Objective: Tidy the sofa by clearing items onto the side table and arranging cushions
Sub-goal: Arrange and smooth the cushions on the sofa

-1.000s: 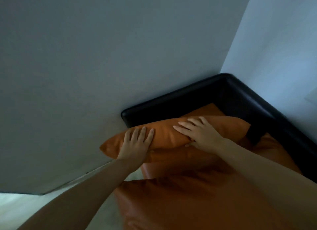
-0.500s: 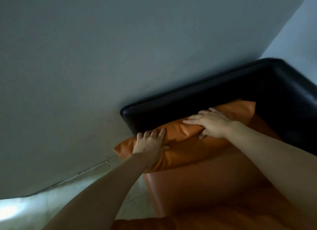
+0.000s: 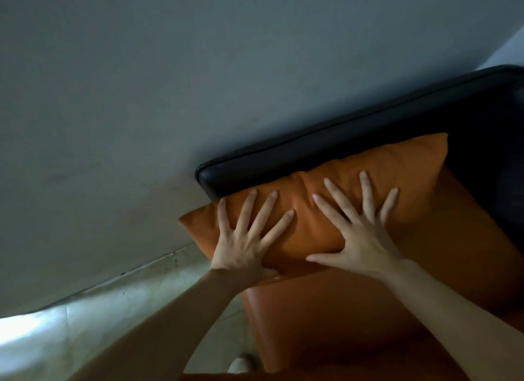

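1. Hands lie flat now: the left hand (image 3: 243,238) and the right hand (image 3: 358,233) both press on the orange cushion (image 3: 309,207) with fingers straight and spread, gripping nothing.
2. Half a second ago the fingers were closer together and lay over the top edge of the cushion; now the 2 palms rest on its broad face.
3. The cushion leans against the black sofa back (image 3: 326,145), on the orange seat (image 3: 340,309). Its left corner sticks out past the end of the sofa back, above the pale floor (image 3: 99,318).
4. Compared with 1 second ago, the cushion sits lower and closer against the backrest, and creases show in the leather between the hands.
5. I judge that the placing is finished and the person is now patting or smoothing the cushion into shape.
6. For the task, this cushion looks almost arranged; maybe it needs a small push to the right so the corner does not hang out.
7. The side table is not in view, so I cannot tell about the cleared items.
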`<state>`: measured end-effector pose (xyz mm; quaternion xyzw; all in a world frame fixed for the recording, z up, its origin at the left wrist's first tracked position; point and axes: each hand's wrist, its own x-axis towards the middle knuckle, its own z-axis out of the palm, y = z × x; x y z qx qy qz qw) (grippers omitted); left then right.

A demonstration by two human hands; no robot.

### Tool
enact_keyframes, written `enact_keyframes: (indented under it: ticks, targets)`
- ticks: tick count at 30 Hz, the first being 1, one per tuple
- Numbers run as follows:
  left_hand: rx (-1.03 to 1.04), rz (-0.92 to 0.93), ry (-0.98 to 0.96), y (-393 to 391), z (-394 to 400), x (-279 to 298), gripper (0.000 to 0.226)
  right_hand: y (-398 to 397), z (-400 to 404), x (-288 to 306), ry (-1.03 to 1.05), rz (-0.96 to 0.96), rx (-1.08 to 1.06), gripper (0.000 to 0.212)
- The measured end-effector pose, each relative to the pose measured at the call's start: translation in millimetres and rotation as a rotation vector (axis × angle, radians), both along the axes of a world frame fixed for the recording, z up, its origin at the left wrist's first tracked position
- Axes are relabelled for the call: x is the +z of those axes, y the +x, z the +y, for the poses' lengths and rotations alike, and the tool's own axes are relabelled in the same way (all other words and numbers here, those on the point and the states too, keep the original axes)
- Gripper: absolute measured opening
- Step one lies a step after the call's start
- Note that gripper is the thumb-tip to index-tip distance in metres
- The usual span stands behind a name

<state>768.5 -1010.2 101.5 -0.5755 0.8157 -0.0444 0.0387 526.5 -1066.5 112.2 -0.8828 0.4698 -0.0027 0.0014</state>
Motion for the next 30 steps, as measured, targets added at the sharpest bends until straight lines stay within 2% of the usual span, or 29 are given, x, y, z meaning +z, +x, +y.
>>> enact_keyframes:
  ticks: [3,5,8,11,15,18,21,23,26,28,30]
  targets:
    - [0.006,-0.001,-0.018,-6.1,-2.9,1.0,0.122,-1.0,-12.5,1.6,-0.003,0.081,0.001,0.094]
    - [-0.008,0.051,-0.071,-10.8,-1.0,0.8,0.102,-7.4,-17.2,3.0,-0.019,0.091,0.051,0.078]
    - [0.027,0.168,-0.131,-18.1,-5.2,-0.3,0.057,-11.1,-21.2,-0.5,-0.077,0.089,0.082,0.06]
    - [0.049,0.202,-0.122,-21.5,-10.5,-4.9,0.043,-11.1,-25.0,-3.9,-0.153,0.06,0.096,0.052]
    - [0.024,0.209,-0.18,-22.2,-4.8,-8.7,0.042,-14.4,-18.8,-2.8,-0.196,0.024,0.12,0.05]
    - [0.057,0.157,-0.192,-22.0,-6.8,-9.2,0.048,-10.5,-12.3,-3.5,-0.135,0.036,0.046,0.053]
    - [0.097,0.114,-0.205,-25.0,-1.2,-8.5,0.056,-3.5,-4.2,-4.4,-0.048,0.045,-0.057,0.064]
    - [0.04,0.084,-0.228,-26.4,10.8,-13.9,0.058,-3.4,-2.2,-3.2,-0.003,0.072,-0.079,0.077]
    - [-0.028,0.061,-0.15,-20.5,14.0,-17.0,0.084,-10.8,-7.1,0.8,0.059,0.128,-0.044,0.087]
    - [-0.036,0.024,-0.069,-16.7,2.9,-15.0,0.103,-16.4,-11.2,2.9,0.074,0.164,-0.019,0.08]
    - [-0.038,0.001,-0.003,-15.8,-8.0,-14.4,0.113,-18.9,-14.6,3.0,0.082,0.165,-0.028,0.076]
